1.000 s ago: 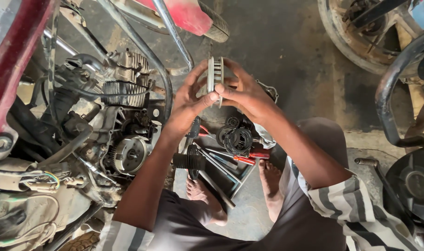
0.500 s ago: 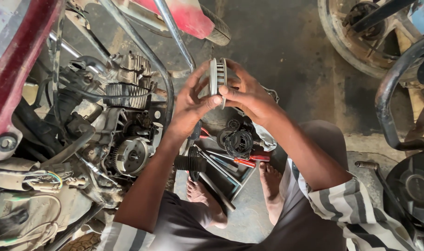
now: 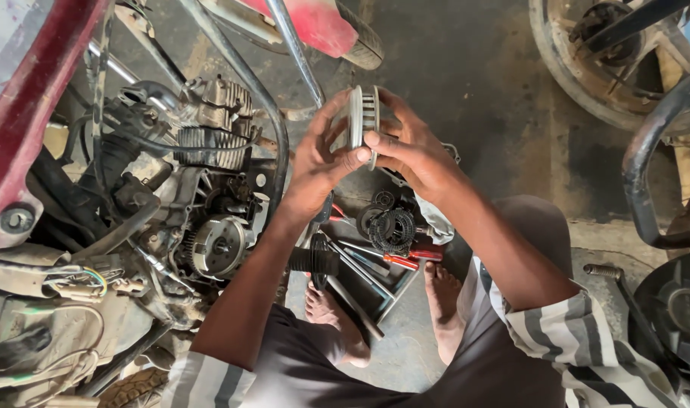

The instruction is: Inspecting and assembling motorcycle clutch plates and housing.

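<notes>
We are holding a round slotted metal clutch part (image 3: 362, 115) edge-on at upper centre of the frame, our left hand (image 3: 317, 168) and right hand (image 3: 409, 147) both gripping its rim. The opened motorcycle engine (image 3: 209, 219) is sitting left; tools (image 3: 375, 261) are lying below.

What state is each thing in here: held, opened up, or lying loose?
Round slotted metal part: held edge-on, off the ground.
Left hand: gripping the part.
Right hand: gripping the part.
Motorcycle engine: side cover off, round rotor exposed.
Red-handled screwdriver: lying on the floor.
</notes>
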